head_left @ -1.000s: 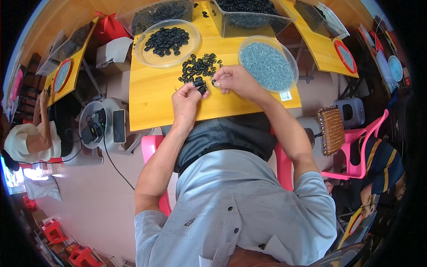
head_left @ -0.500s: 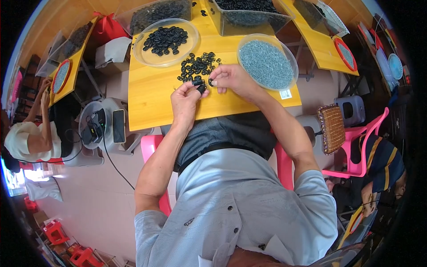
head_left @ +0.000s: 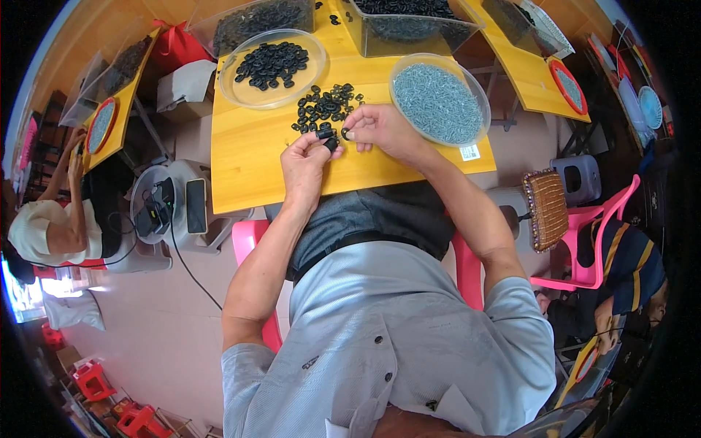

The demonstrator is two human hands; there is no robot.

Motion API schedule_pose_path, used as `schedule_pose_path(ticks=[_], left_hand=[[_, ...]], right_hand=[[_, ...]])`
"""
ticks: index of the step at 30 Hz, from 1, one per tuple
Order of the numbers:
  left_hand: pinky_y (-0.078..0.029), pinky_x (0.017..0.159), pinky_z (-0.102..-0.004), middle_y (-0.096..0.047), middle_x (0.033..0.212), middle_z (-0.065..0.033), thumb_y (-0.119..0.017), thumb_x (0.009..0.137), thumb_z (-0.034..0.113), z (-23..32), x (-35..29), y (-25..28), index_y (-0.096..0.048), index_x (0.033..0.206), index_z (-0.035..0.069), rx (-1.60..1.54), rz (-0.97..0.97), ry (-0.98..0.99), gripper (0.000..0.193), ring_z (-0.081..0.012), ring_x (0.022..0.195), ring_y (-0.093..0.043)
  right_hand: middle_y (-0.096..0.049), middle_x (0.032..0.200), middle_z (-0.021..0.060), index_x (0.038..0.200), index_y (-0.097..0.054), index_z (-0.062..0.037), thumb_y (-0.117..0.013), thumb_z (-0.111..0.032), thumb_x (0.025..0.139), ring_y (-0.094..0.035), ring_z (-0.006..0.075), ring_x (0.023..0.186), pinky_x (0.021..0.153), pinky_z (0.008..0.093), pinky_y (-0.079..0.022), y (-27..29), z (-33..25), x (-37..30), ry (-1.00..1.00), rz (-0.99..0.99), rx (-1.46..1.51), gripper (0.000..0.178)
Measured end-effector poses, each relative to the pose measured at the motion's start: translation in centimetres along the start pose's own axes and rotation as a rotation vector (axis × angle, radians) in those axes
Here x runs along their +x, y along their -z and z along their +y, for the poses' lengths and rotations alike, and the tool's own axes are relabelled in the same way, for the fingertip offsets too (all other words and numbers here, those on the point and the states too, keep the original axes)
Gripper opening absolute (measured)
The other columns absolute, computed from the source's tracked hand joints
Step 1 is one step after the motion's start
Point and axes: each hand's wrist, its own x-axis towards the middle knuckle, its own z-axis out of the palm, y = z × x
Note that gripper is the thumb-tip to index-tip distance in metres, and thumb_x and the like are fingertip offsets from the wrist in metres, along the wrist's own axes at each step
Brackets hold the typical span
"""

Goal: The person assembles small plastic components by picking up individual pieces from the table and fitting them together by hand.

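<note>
My left hand (head_left: 303, 164) is closed above the yellow table (head_left: 252, 164); black covers appear to sit on its thumb and index fingertips. Whatever those tips pinch is too small and dark to make out. Close beside it, my right hand (head_left: 380, 131) pinches a small black ring-like piece (head_left: 345, 133) between thumb and fingertips. The two hands' fingertips almost meet. Just beyond them lies a loose heap of small black oval pieces (head_left: 325, 106) with holes. A round clear tub of thin silvery metal pins or screws (head_left: 438, 102) stands by my right forearm.
A round clear tub (head_left: 319, 73) with black pieces stands at the far left of the table. Clear bins (head_left: 416, 36) of black parts line the far edge. A person (head_left: 58, 226) works at the left; another person's striped sleeve (head_left: 634, 270) and a pink chair (head_left: 584, 255) are at the right.
Almost nothing differs. My right fingertips, with the black ring-like piece, have shifted very slightly; my left hand stays in place.
</note>
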Motion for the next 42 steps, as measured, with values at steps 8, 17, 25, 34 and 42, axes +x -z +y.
schedule_pose_path(ticks=[8,17,25,34,42], left_hand=[[-0.056,0.074,-0.0267,-0.068,0.091,-0.0117,-0.054,0.085,-0.01,0.2,-0.1,-0.4,-0.064,0.097,-0.005,0.055,0.008,-0.004,0.017,-0.0174,0.076,-0.067],[-0.054,0.075,-0.0243,-0.069,0.092,-0.0106,-0.057,0.085,-0.009,0.3,-0.1,-0.3,-0.065,0.097,-0.005,0.035,-0.005,0.028,0.015,-0.0153,0.08,-0.067],[-0.055,0.074,-0.0241,-0.068,0.091,-0.0107,-0.057,0.084,-0.009,0.4,-0.1,-0.4,-0.065,0.097,-0.006,0.012,0.022,0.047,0.015,-0.0162,0.079,-0.068],[-0.055,0.075,-0.024,-0.068,0.09,-0.011,-0.056,0.083,-0.009,0.8,-0.4,-0.8,-0.065,0.095,-0.007,0.013,0.063,0.076,0.015,-0.0162,0.078,-0.068],[-0.056,0.075,-0.0247,-0.068,0.089,-0.0122,-0.055,0.083,-0.01,0.6,-0.2,-0.7,-0.065,0.094,-0.007,-0.032,0.04,0.078,0.015,-0.0168,0.078,-0.068]], right_hand=[[-0.064,0.077,0.0041,0.097,-0.063,0.0022,-0.067,-0.006,0.085,-0.061,0.0096,0.064,0.059,0.0217,-0.047,-0.2,0.0,0.0,0.008,0.008,-0.018,0.016],[-0.065,0.078,0.0058,0.099,-0.063,0.0032,-0.065,-0.004,0.086,-0.063,0.0111,0.065,0.06,0.0226,-0.049,-0.6,0.2,-0.1,0.028,0.019,-0.024,0.015],[-0.066,0.078,0.0061,0.098,-0.063,0.004,-0.066,-0.003,0.085,-0.064,0.0114,0.065,0.059,0.0221,-0.049,-1.0,0.0,0.0,0.025,0.042,-0.023,0.015],[-0.067,0.077,0.0076,0.096,-0.063,0.0053,-0.063,-0.004,0.085,-0.063,0.0111,0.064,0.058,0.0229,-0.049,-1.3,0.0,-0.1,0.039,0.051,-0.028,0.014],[-0.066,0.075,0.0068,0.095,-0.063,0.0046,-0.064,-0.005,0.085,-0.063,0.0108,0.064,0.057,0.0228,-0.048,-1.2,-0.1,0.0,0.038,0.036,-0.045,0.014]])
